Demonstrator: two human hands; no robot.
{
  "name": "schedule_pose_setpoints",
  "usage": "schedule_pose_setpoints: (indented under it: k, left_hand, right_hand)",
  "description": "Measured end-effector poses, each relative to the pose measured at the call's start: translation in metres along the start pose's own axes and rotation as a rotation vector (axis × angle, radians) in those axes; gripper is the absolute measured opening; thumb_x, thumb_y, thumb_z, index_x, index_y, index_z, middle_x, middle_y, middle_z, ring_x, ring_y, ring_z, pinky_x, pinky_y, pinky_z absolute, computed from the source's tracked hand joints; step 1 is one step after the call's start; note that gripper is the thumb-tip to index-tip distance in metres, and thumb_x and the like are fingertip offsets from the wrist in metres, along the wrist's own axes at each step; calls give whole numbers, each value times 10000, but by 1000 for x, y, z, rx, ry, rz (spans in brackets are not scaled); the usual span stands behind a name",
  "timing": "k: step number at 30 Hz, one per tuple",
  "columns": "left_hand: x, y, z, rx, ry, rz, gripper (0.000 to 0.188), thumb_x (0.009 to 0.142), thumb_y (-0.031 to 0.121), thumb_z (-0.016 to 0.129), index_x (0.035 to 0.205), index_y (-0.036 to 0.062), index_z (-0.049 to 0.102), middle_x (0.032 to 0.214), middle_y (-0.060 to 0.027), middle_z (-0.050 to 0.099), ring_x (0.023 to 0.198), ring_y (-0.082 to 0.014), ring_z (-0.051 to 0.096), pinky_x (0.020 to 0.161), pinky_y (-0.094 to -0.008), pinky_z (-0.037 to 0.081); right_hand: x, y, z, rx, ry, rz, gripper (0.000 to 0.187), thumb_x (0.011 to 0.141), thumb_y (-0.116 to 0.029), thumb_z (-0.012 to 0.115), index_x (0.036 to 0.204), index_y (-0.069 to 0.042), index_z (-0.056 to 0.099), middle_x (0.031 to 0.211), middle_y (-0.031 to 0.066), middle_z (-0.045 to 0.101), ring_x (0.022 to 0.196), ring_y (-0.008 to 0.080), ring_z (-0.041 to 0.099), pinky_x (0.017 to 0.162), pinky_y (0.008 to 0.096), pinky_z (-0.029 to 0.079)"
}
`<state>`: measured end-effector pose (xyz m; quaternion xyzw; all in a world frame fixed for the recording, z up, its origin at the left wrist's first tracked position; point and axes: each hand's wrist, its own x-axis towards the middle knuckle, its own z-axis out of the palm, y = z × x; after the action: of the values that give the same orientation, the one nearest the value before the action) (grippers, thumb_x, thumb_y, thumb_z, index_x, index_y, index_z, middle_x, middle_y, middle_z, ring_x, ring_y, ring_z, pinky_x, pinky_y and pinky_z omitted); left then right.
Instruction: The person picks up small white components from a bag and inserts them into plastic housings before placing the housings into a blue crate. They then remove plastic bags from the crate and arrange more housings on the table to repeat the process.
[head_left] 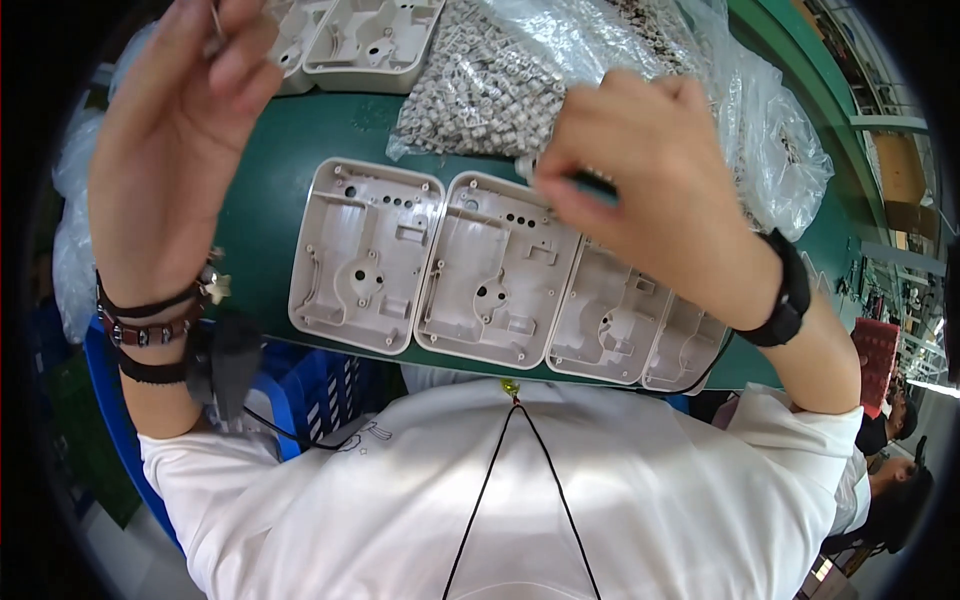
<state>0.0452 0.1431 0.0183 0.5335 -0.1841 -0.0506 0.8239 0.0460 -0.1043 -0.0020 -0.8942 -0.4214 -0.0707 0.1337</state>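
A row of several light-grey plastic housings (366, 285) lies open side up along the near table edge, with round holes, posts and ribs inside. My right hand (640, 150) is over the row's far side, fingers curled in a pinch. At its fingertips shows a small whitish plastic piece (527, 166). Raised at the upper left is my left hand (165, 150), its fingers bent together by the frame's upper edge. A thin shiny sliver shows between them, too little to name. Behind my right hand, a clear plastic bag (480, 95) spills over with many small light-grey plastic parts.
More grey housings (365, 50) stand at the far left of the green table (265, 240). Another clear bag (775, 130) lies at the far right. Below the table's left edge is a blue plastic crate (320, 390). Other people (890, 470) sit at the far right.
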Motion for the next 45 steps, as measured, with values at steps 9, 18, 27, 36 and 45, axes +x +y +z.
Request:
schedule_pose_setpoints:
  k: [9,18,27,36,45]
  left_hand:
    - [7,-11,-93,291,-29,-427,166,914,176,406,1005,49,464,851,-4,462,639,-49,357,615,-174,332]
    - [-5,-27,-46,431,58,-443,242,905,144,433,1115,30,475,927,-28,545,722,-49,499,673,-174,416]
    - [-3,-36,-47,208,-123,-724,199,907,142,470,1060,25,519,877,-58,594,781,-117,611,708,-209,485]
    - [-3,-43,-55,0,-141,-735,164,902,205,483,957,52,506,747,3,537,645,-70,524,602,-193,436]
    - [-1,-35,-57,255,-88,-623,156,894,221,487,909,73,532,692,28,484,618,-61,464,575,-209,398]
  right_hand:
    - [-3,-3,44,-32,-146,-78,57,615,-124,631,608,-79,598,895,36,433,885,209,411,768,324,320]
    - [1,0,43,-82,-314,-99,96,661,-139,604,689,-54,640,985,53,464,959,217,423,805,340,333]
    - [46,-18,5,231,78,-12,204,631,-85,688,826,-111,631,970,60,513,861,235,482,747,317,362]
    - [78,-26,39,22,196,-257,180,664,-136,676,817,-137,581,820,-18,514,765,171,502,689,311,346]
    - [88,-30,31,-52,110,-199,153,642,-149,690,724,-130,563,778,-15,509,693,171,507,699,328,337]
